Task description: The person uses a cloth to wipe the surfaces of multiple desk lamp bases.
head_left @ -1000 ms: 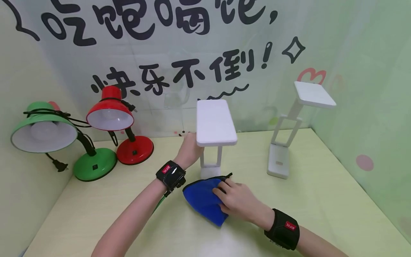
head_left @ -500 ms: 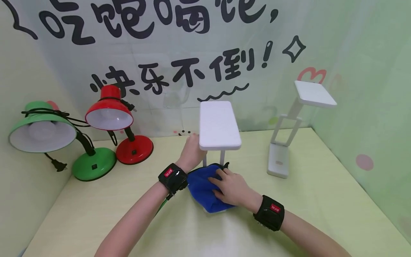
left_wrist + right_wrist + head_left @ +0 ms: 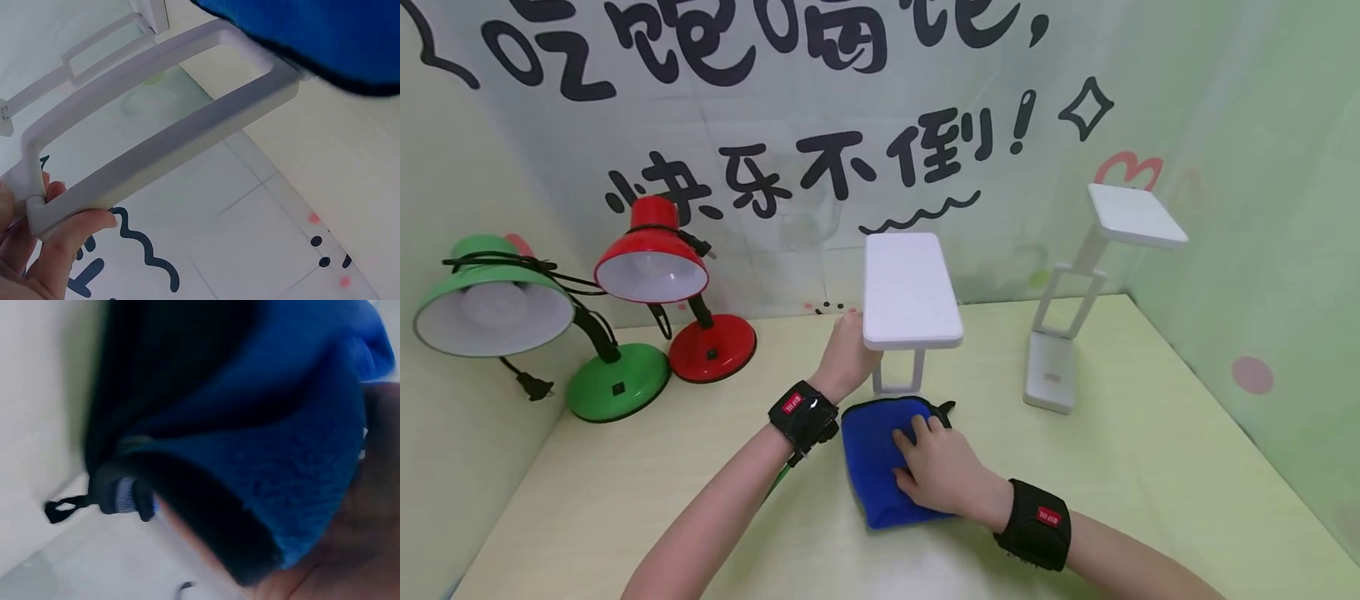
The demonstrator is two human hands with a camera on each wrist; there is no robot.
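Observation:
A white folding desk lamp (image 3: 913,290) stands mid-table, its flat head tilted toward me. My left hand (image 3: 847,357) grips its arm at the joint just behind the head. In the left wrist view, the thumb and fingers of that hand pinch the joint of the frame-shaped lamp arm (image 3: 169,137). My right hand (image 3: 946,468) holds a blue cloth (image 3: 880,467) with black edging and a small loop, its fingers bent on the fabric. The cloth lies over the lamp's base, which is hidden. Up close, the cloth (image 3: 294,462) bunches against the right hand, blurred.
At left stand a green lamp (image 3: 617,387) and a red lamp (image 3: 713,350), with black cords wound on their shades. A black plug (image 3: 535,386) hangs beside the green lamp. Another white folding lamp (image 3: 1051,371) stands at right. A printed curtain (image 3: 760,267) backs the table.
The right hand moved the cloth forward over the lamp base, then back a little toward me; the cloth now lies flatter. The lamp head shifted slightly right, the left hand still gripping its arm.

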